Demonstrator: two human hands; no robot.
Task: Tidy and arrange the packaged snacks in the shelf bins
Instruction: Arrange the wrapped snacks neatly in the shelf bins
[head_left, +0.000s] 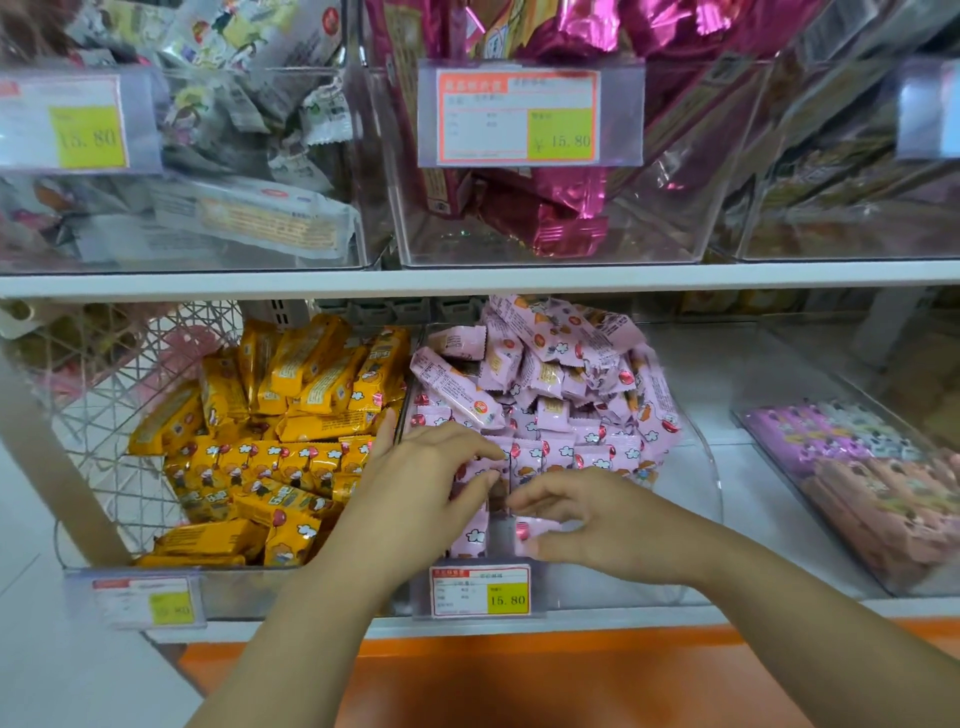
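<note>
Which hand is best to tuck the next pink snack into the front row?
The right hand, probably: it pinches a pink packet beside the row's empty spot. The left hand rests on the standing packets.

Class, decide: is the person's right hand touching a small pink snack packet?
Touching. The head view shows the right hand pinching the small pink snack packet, thumb below and fingers curled over it.
</note>
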